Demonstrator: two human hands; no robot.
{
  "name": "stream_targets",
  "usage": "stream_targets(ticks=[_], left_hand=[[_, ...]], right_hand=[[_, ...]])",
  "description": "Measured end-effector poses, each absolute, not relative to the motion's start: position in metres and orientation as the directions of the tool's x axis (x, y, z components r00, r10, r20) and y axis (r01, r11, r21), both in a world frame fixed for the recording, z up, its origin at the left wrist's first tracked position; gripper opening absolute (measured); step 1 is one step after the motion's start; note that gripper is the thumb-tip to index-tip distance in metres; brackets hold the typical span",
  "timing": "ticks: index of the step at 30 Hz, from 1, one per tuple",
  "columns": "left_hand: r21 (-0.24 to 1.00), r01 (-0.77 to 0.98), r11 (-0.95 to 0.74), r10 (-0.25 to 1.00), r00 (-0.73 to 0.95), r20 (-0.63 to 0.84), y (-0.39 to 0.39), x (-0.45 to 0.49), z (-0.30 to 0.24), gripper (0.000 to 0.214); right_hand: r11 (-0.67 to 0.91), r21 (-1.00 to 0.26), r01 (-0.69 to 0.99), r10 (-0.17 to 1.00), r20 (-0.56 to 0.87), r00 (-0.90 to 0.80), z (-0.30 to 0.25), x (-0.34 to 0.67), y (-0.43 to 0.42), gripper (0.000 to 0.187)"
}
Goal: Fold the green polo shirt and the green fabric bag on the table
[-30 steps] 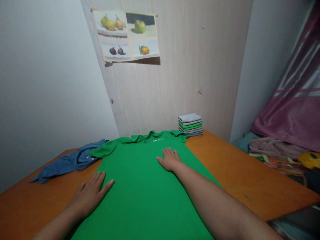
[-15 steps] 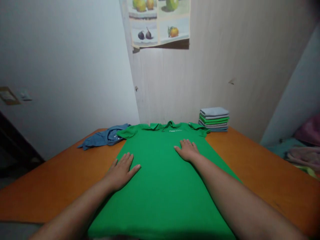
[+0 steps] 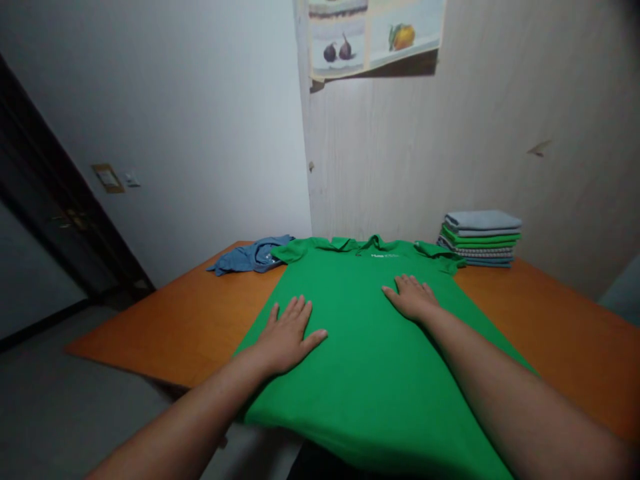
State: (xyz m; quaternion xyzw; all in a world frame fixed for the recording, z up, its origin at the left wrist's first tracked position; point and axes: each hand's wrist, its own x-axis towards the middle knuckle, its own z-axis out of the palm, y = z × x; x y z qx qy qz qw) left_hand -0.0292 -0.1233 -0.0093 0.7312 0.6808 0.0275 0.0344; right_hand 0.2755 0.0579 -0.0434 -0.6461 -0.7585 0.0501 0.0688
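Left hand [image 3: 287, 337] and right hand [image 3: 413, 299] rest splayed on the green shirt [image 3: 370, 363]

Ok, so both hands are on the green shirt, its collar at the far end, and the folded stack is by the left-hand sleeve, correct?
Not quite: the head view shows the folded stack by the right-hand sleeve, not the left. The left hand and right hand are on the green shirt, its collar at the far end.
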Motion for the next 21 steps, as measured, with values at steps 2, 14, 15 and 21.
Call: stream_targets(ticks=[2, 14, 15, 21], left_hand=[[0.120, 0.990, -0.080, 0.996, 0.083, -0.014, -0.129, -0.029, -0.011, 0.090], [0.033, 0.985, 0.172, 0.985, -0.172, 0.025, -0.134, -0.098, -0.014, 0.093], [0.028, 0.986, 0.165, 0.985, -0.166, 0.039, -0.132, -0.092, -0.011, 0.094], [0.105, 0.994, -0.002, 0.999, -0.003, 0.050, -0.121, -0.046, 0.007, 0.087]], right_hand=[[0.166, -0.156, 0.974, 0.986, 0.042, -0.161, -0.045, 0.277, 0.059, 0.083], [0.185, -0.177, 0.967, 0.982, 0.057, -0.178, -0.037, 0.275, 0.053, 0.077], [0.192, -0.198, 0.961, 0.981, 0.061, -0.184, -0.033, 0.274, 0.050, 0.075], [0.258, -0.270, 0.928, 0.966, 0.040, -0.257, -0.004, 0.276, 0.031, 0.063]])
